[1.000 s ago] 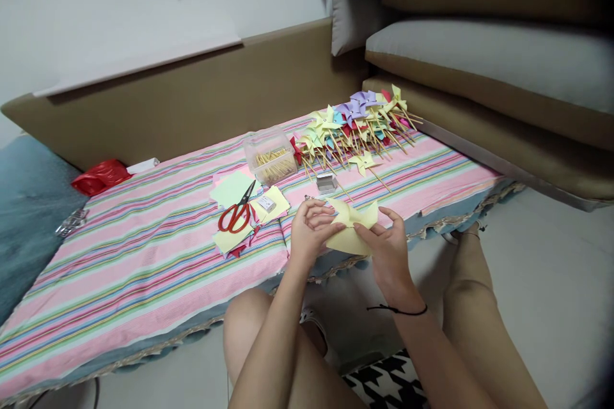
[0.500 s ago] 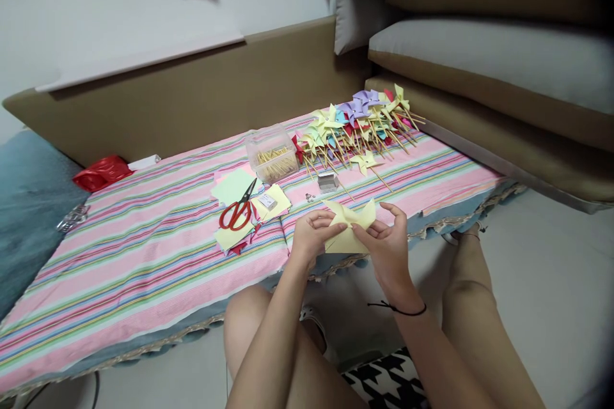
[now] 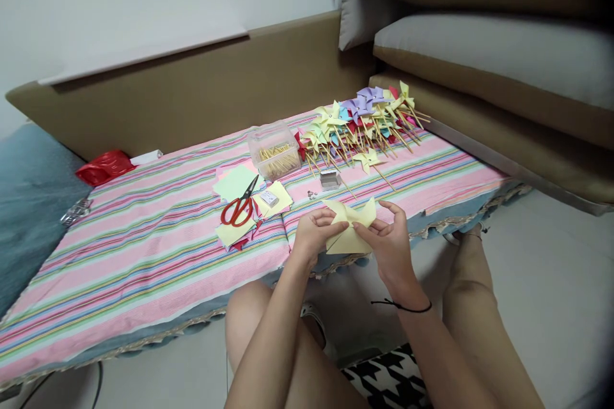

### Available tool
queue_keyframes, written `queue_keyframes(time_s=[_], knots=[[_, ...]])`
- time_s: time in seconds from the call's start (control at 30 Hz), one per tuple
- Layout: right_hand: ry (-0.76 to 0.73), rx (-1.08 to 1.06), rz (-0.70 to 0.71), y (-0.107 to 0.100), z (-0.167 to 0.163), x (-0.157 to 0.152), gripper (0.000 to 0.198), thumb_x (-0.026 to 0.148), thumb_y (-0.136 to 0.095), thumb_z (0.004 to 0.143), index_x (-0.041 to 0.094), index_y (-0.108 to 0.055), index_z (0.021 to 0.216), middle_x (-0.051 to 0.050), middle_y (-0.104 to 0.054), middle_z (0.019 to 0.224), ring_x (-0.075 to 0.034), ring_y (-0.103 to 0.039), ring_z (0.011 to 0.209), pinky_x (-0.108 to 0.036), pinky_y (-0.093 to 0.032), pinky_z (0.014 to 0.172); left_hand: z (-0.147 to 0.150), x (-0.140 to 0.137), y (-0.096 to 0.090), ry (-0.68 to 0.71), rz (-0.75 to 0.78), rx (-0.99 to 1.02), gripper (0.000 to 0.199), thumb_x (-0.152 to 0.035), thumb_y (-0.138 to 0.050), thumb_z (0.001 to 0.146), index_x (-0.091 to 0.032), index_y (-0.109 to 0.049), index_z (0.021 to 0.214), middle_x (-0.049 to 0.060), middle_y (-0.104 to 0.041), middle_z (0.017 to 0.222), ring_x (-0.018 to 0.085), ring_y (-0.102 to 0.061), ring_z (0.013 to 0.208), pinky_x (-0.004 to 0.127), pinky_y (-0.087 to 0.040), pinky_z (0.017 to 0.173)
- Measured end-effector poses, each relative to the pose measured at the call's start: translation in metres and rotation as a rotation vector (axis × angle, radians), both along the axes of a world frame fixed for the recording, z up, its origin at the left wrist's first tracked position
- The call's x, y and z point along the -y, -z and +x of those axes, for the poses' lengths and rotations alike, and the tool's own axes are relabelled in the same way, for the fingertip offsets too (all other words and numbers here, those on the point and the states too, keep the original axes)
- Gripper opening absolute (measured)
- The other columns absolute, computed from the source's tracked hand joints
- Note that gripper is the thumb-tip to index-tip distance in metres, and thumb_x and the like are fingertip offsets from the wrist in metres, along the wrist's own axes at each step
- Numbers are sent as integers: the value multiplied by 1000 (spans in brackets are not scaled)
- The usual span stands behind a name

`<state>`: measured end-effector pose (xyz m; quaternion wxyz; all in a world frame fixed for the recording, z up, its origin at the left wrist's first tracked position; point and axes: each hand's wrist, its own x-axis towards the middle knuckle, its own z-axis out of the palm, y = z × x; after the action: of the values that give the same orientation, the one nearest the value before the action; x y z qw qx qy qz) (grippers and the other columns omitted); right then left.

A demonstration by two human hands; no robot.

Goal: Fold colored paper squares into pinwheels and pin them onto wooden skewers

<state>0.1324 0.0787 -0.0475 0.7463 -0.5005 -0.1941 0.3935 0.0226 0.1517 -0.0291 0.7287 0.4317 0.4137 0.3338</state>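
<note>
A yellow paper pinwheel (image 3: 349, 243), partly folded, is held between both hands above the front edge of the striped cloth. My left hand (image 3: 314, 233) pinches its left side, thumb toward the centre. On the other side my right hand (image 3: 387, 239) grips it with the thumb near the middle, index finger raised off the paper. Just beyond the hands lie a small open grey box (image 3: 330, 180) and a few tiny metal pieces (image 3: 311, 195). A finished yellow pinwheel (image 3: 368, 161) on a stick rests behind them.
Red-handled scissors (image 3: 237, 209) lie on stacked coloured paper (image 3: 235, 182), beside a small white box (image 3: 269, 198). Behind stands a clear plastic container (image 3: 273, 166) of wooden sticks. Many pinwheels (image 3: 357, 118) are heaped at the back right, near stacked cushions (image 3: 480, 57). A red bag (image 3: 105, 167) sits far left.
The view has shifted slightly. Both hands keep hold of the yellow paper in nearly the same pose, with little visible change.
</note>
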Motion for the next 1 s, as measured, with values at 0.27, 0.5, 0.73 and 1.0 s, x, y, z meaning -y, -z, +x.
queue_keyframes(time_s=[0.27, 0.5, 0.73, 1.0], knots=[[4, -18, 8, 1, 0, 0, 78, 30, -85, 53, 25, -36, 114, -4, -74, 76, -21, -70, 66, -32, -55, 60, 0, -1, 1, 10, 19, -5, 39, -24, -89, 38, -14, -62, 66, 1, -67, 60, 12, -60, 50, 23, -45, 52], [5, -18, -1, -2, 0, 0, 79, 31, -85, 52, 24, -35, 113, -2, -74, 74, -20, -69, 63, -31, -55, 57, 0, -1, 1, 7, 8, -11, 41, -23, -89, 38, -14, -62, 68, 0, -68, 61, 12, -60, 50, 23, -46, 52], [7, -16, -25, -3, 0, 0, 82, 34, -86, 51, 24, -35, 113, -2, -74, 75, -21, -70, 64, -33, -56, 59, 1, -2, 2, -5, 14, -7, 41, -23, -89, 38, -15, -62, 68, 0, -67, 60, 12, -60, 50, 24, -46, 53], [-2, -25, -18, -4, -1, 0, 84, 32, -86, 51, 24, -35, 117, -3, -74, 75, -21, -70, 63, -33, -56, 60, 1, 0, -1, -18, -4, -7, 40, -22, -88, 37, -14, -62, 66, 1, -67, 60, 12, -59, 48, 24, -45, 51]])
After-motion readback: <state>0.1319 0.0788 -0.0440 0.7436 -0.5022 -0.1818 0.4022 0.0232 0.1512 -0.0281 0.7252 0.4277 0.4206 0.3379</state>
